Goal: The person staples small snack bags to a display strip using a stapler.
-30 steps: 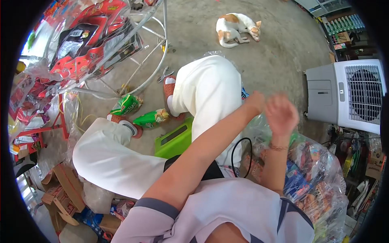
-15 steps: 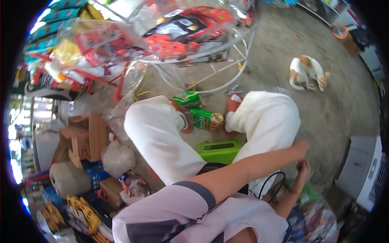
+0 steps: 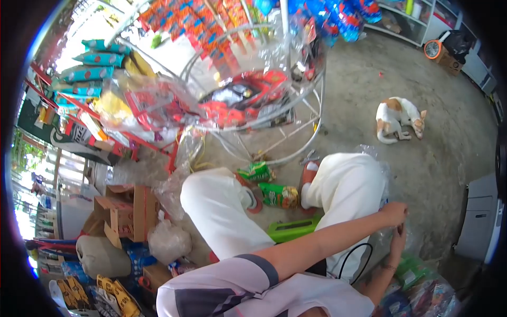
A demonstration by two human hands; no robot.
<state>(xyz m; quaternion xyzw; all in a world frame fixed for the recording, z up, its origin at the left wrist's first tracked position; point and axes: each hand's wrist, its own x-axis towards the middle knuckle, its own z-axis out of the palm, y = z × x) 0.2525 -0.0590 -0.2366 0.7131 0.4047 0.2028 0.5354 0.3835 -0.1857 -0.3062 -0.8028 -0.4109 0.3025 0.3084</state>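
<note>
My left arm reaches across my lap, and my left hand [image 3: 395,214] is closed beside my right knee. Just below it my right hand [image 3: 397,239] is also closed, its fingertips close to the left hand. Both seem to grip a thin clear plastic bag [image 3: 386,182], which shows faintly beside my knee; its exact hold is hard to see. Under my right forearm sit bagged goods [image 3: 422,288] in clear plastic. Between my feet lie green snack packets [image 3: 278,195], with a bright green box [image 3: 293,228] nearer my lap.
A white wire rack [image 3: 311,134] with red packets stands ahead. A white and orange cat [image 3: 396,120] lies on the concrete floor to the right. At left are a cardboard box [image 3: 142,214], a beige jug [image 3: 103,256] and bagged items. A grey cabinet [image 3: 478,222] stands at far right.
My view has tilted up, so the scene sits lower and hanging packets show above the rack. Both hands stay close together beside my right knee.
</note>
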